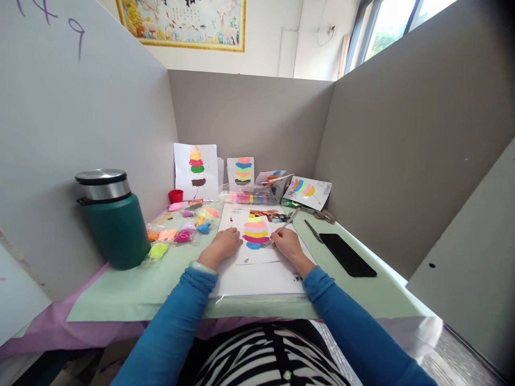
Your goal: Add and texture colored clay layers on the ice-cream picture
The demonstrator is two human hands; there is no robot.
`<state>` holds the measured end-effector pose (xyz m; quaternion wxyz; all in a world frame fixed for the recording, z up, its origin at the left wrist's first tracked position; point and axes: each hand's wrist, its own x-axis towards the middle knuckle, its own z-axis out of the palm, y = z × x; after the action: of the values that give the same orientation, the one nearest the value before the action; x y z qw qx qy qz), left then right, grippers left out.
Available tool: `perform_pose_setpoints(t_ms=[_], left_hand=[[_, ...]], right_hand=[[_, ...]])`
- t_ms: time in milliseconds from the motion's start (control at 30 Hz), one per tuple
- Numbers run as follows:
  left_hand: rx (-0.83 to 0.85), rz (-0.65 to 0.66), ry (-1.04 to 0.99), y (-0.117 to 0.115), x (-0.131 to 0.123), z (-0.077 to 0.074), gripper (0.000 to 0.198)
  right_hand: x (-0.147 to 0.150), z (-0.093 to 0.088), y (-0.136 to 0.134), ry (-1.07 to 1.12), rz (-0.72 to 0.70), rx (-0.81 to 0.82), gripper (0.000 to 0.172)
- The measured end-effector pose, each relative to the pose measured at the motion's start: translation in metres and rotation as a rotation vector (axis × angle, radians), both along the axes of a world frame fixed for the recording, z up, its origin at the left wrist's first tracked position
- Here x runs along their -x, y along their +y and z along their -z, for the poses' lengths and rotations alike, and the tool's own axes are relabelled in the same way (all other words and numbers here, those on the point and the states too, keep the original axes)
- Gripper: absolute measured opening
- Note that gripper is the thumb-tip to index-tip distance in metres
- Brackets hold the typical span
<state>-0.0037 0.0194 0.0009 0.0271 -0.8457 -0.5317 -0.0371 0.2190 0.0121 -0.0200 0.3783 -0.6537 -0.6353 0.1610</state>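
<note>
Here your left hand (225, 242) lies flat just left of the striped picture (256, 234); your right hand (286, 242), just right, grips a thin tool (286, 222).

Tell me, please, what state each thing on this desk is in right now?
Green flask: upright, lid on.
Red cup: upright.
Striped clay picture: flat under both hands.
Left hand: resting on paper.
Right hand: holding thin tool.
Black phone: flat, screen dark.

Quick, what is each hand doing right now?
Left hand: open, lying flat on the paper sheet.
Right hand: closed on a thin metal tool, tip at the coloured clay picture.
</note>
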Motion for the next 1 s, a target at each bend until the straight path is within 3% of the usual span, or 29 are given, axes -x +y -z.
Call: perform_pose_setpoints(t_ms=[133, 333, 533, 800, 1000], left_hand=[[0.000, 0.001, -0.005, -0.001, 0.000, -0.001, 0.031], [0.004, -0.005, -0.005, -0.001, 0.000, -0.001, 0.031], [0.003, 0.003, -0.002, -0.002, 0.000, -0.002, 0.032], [-0.005, 0.004, -0.006, 0.001, 0.000, 0.001, 0.032], [-0.007, 0.004, -0.003, 0.002, 0.001, 0.002, 0.032]], right_hand=[[-0.006, 0.001, 0.002, 0.007, 0.058, 0.007, 0.022], [-0.001, 0.001, 0.001, 0.018, -0.003, -0.023, 0.024], [-0.006, -0.001, 0.000, -0.027, 0.105, -0.020, 0.023], [0.009, -0.001, -0.004, 0.064, -0.079, -0.001, 0.026], [-0.002, -0.002, -0.003, 0.000, 0.068, -0.016, 0.024]])
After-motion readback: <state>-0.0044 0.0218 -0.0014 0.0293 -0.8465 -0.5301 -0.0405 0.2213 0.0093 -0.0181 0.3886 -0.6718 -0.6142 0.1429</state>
